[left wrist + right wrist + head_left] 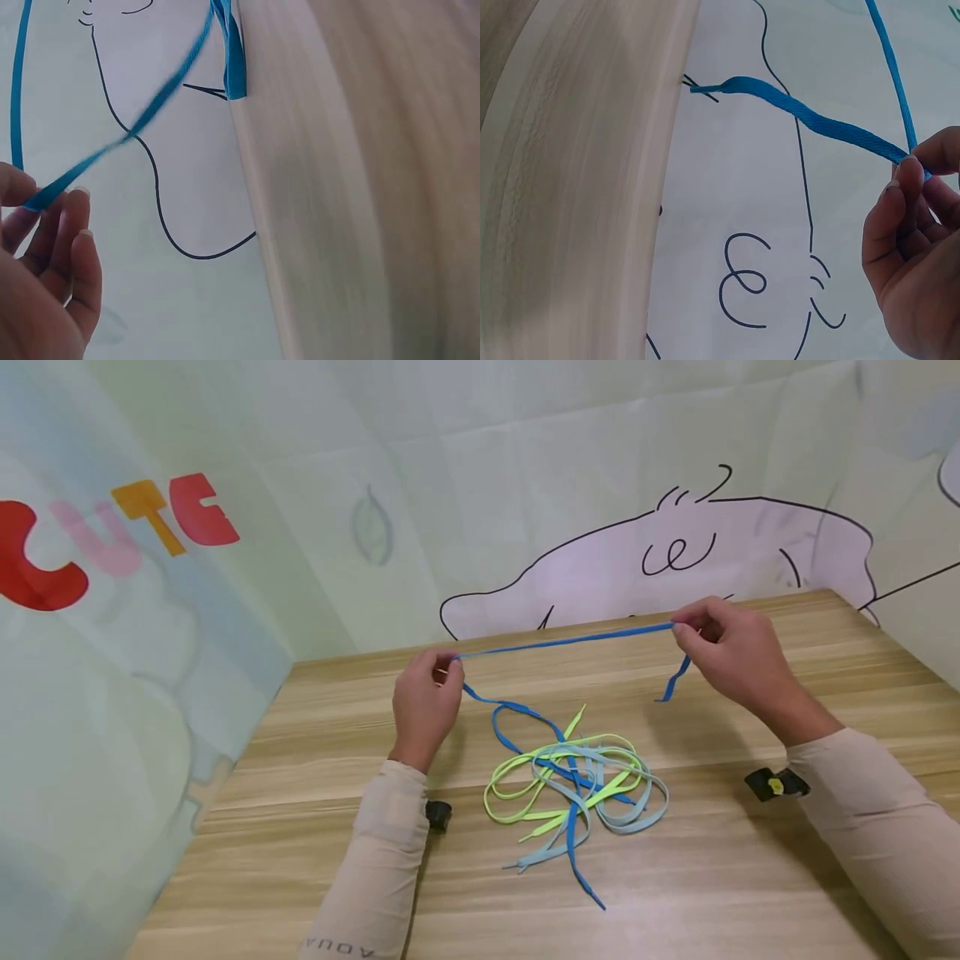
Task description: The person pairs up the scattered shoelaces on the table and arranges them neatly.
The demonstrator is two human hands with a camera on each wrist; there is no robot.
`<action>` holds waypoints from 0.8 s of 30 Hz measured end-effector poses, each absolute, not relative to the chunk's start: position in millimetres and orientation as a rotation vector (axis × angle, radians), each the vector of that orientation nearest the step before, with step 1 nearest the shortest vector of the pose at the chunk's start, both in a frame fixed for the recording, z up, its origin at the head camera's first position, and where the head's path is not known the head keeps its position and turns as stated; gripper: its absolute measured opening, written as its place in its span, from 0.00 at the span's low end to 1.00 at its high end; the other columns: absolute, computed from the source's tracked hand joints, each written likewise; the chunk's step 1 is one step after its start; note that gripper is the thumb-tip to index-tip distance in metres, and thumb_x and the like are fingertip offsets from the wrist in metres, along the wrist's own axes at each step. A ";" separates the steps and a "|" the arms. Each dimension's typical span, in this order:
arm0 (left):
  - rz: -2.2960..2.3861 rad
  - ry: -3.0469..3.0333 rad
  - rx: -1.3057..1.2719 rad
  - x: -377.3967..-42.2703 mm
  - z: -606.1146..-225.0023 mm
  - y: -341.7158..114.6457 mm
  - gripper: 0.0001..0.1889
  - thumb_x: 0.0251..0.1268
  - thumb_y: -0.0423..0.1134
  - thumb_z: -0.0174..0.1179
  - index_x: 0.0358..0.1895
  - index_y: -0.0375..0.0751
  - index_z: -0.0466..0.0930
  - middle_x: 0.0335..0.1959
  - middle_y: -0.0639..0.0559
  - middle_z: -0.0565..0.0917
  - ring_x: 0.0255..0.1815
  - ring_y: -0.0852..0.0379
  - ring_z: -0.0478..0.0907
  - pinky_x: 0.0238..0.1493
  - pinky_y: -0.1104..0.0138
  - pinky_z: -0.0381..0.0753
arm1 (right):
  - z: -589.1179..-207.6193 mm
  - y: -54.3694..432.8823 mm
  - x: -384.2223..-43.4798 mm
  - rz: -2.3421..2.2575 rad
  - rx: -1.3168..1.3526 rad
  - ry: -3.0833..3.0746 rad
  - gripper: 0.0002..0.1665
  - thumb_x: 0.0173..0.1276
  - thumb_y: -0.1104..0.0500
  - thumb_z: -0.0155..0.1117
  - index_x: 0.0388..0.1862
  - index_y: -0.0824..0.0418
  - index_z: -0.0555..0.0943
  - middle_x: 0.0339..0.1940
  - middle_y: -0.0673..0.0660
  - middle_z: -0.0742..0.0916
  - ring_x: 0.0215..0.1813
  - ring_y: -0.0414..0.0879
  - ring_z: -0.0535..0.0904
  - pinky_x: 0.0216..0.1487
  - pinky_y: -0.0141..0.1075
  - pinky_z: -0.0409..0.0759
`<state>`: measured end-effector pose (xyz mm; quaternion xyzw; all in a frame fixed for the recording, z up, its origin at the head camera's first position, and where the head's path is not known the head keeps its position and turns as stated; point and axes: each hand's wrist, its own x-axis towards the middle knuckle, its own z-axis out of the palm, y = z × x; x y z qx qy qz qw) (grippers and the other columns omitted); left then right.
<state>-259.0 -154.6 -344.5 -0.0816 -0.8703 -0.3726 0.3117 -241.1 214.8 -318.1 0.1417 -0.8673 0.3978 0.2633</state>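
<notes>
A flat blue shoelace [570, 641] is stretched nearly straight between two raised hands above the wooden table. My left hand [426, 703] pinches it between thumb and fingertips; from there the lace drops to the pile. With thumb and index finger my right hand [731, 652] pinches the lace near one end, and a short tail [817, 120] hangs from that grip. Below, between the hands, lies a loose tangle of a yellow-green shoelace [517, 815] and a light blue shoelace [660, 810], with blue lace running across it and one tip pointing toward the near side.
The wood-grain table [300, 827] ends at a back edge just behind the hands. A printed cloth [300, 460] with cartoon lines and coloured letters hangs behind and at the left. Small black devices sit at the left wrist [438, 816] and right wrist [772, 785].
</notes>
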 end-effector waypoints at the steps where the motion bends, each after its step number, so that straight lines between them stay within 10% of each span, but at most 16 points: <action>1: -1.001 -2.295 -0.208 -259.5 -344.5 -155.1 0.09 0.70 0.39 0.58 0.44 0.40 0.86 0.36 0.49 0.85 0.34 0.54 0.81 0.38 0.61 0.79 | -318.7 215.7 -241.8 1.072 0.379 -2.342 0.10 0.74 0.59 0.59 0.45 0.63 0.84 0.29 0.55 0.83 0.26 0.46 0.71 0.24 0.29 0.67; 24: -1.123 -2.281 -0.132 -265.7 -347.5 -170.7 0.10 0.72 0.41 0.61 0.46 0.39 0.86 0.36 0.49 0.86 0.37 0.53 0.80 0.38 0.63 0.78 | -328.3 236.5 -253.5 1.086 0.174 -2.402 0.17 0.76 0.52 0.56 0.50 0.65 0.82 0.37 0.60 0.84 0.36 0.48 0.74 0.31 0.27 0.70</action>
